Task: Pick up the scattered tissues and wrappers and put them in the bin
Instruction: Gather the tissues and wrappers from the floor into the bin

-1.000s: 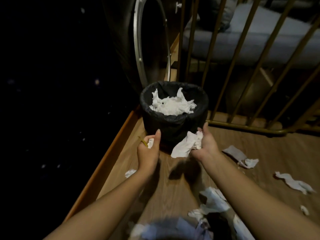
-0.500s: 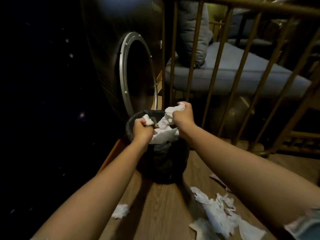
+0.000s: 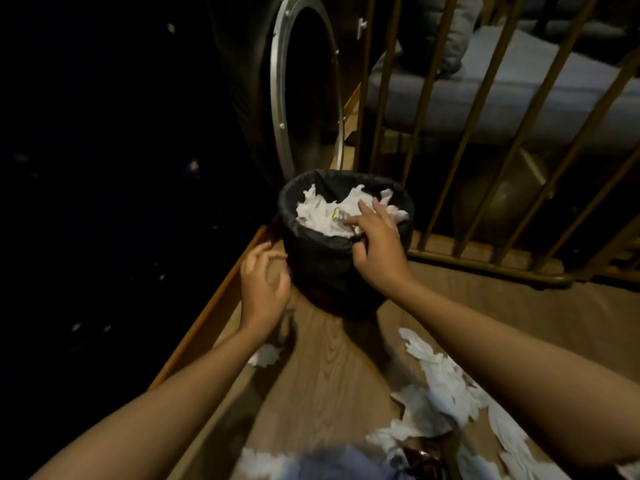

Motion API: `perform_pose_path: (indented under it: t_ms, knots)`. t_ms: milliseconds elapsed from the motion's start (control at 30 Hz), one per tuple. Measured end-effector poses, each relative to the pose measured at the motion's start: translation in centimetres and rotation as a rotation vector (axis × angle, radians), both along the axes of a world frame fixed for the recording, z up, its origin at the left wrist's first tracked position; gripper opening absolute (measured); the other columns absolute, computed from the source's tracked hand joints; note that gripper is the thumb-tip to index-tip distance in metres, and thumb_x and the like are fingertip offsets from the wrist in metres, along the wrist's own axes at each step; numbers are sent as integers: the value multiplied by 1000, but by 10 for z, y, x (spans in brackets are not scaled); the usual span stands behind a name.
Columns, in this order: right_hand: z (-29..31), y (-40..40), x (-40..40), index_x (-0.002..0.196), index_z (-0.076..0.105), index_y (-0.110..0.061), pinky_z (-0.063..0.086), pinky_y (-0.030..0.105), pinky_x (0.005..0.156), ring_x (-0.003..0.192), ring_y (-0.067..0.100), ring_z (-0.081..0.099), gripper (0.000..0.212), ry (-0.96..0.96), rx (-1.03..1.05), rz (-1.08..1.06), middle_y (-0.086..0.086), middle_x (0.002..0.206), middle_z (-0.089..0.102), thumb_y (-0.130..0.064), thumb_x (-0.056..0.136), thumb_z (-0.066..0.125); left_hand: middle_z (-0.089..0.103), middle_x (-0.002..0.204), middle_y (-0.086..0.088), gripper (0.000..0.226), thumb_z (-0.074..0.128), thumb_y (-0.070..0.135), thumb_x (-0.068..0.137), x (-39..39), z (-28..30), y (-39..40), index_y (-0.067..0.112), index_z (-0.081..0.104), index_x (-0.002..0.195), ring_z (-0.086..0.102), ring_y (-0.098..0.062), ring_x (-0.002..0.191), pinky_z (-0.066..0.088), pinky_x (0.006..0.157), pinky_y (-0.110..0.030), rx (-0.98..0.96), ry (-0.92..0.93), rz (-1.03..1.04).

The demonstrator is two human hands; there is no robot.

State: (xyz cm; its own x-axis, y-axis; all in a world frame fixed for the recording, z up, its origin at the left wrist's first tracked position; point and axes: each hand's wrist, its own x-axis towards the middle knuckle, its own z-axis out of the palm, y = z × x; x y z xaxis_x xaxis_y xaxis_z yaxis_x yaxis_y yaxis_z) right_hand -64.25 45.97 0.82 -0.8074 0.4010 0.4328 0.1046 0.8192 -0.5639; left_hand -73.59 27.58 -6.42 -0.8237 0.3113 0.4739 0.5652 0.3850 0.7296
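A small bin (image 3: 322,258) lined with a black bag stands on the wooden floor, heaped with white tissues (image 3: 323,216) and a shiny gold-trimmed wrapper (image 3: 337,213). My right hand (image 3: 375,244) rests over the bin's near rim, fingers spread on the tissues, holding nothing. My left hand (image 3: 265,285) hovers just left of the bin, fingers loosely apart and empty. More crumpled tissues (image 3: 446,386) lie scattered on the floor at the lower right. A small tissue scrap (image 3: 265,356) lies under my left forearm.
A gold metal railing (image 3: 485,140) runs behind and to the right of the bin, with a grey cushioned seat (image 3: 519,81) beyond it. A dark round object with a silver ring (image 3: 280,98) stands behind the bin. An orange floor edge (image 3: 207,313) borders the dark left side.
Both hands held tissues over the bin; the tissues now lie in the bin. My left hand has pulled back to the bin's left side, and my right hand has opened on top of the pile.
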Motion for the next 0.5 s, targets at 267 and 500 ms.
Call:
perform_pose_path:
  t_ms: [267, 500]
  knots:
    - [-100, -74, 57, 101, 68, -9, 31, 48, 112, 141, 27, 31, 36, 54, -2, 236, 13, 143, 46, -5, 71, 51, 41, 117, 22, 58, 55, 83, 69, 83, -93, -115, 43, 52, 111, 41, 5, 106, 45, 90, -21, -676, -122, -504]
    - [-169, -120, 133, 100, 69, -16, 42, 24, 101, 125, 4, 38, 34, -73, -285, 86, 2, 135, 49, -20, 79, 43, 36, 149, 8, 43, 42, 70, 85, 145, -145, -141, 42, 60, 111, 17, -14, 145, -8, 116, -34, -652, -187, -439]
